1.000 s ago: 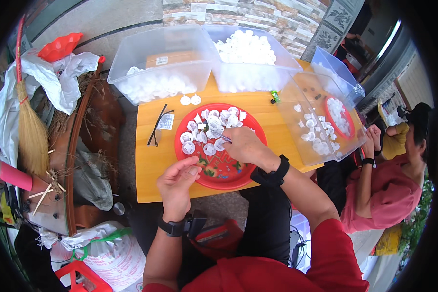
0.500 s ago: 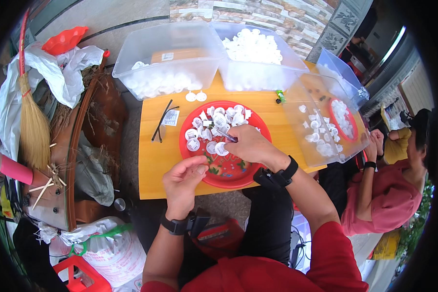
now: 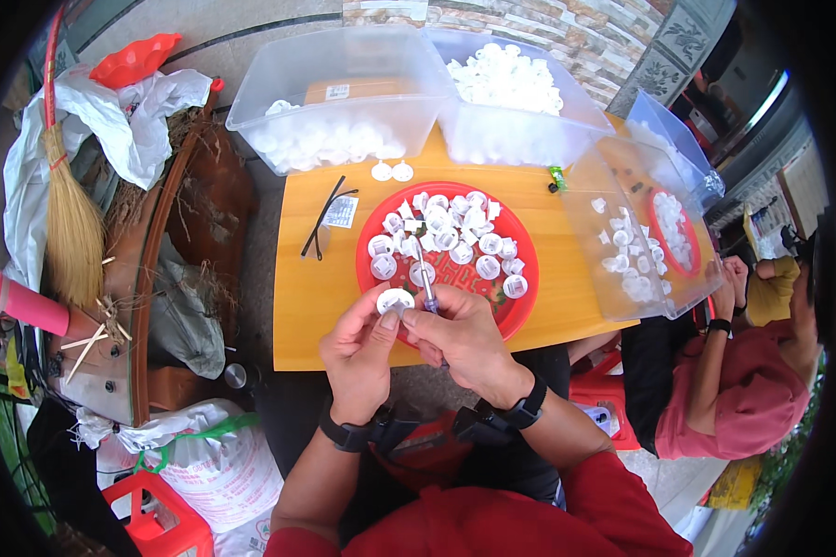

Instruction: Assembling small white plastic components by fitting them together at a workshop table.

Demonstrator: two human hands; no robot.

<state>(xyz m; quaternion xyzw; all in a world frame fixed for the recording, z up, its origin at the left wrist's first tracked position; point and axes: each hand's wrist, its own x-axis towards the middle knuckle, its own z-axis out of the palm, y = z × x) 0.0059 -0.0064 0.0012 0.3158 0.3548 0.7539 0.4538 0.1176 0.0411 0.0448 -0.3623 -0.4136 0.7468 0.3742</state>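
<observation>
Over the near rim of the red round tray [image 3: 522,304], my left hand [image 3: 355,362] pinches a small white round plastic piece [image 3: 397,299] between thumb and fingers. My right hand [image 3: 469,342] has closed around a slim metal tool with a purplish handle [image 3: 428,295], its tip pointing up and away from me. The right thumb and fingertip also meet the edge of the white piece. Whether the tool is tweezers or something else cannot be told. Many similar white pieces [image 3: 441,215] lie in the tray's far half, some tipped over.
Two clear bins [image 3: 339,70] of white pieces stand at the back. A tilted clear tub [image 3: 613,297] sits right, beside a person in pink [image 3: 734,390]. Glasses [image 3: 323,218], two white discs [image 3: 392,171] and a green packet [image 3: 556,176] lie on the wooden table [image 3: 306,325].
My right hand has drawn back from the tray's pieces toward my left hand. The left hand now holds a white piece, and the two hands meet. The view has shifted slightly.
</observation>
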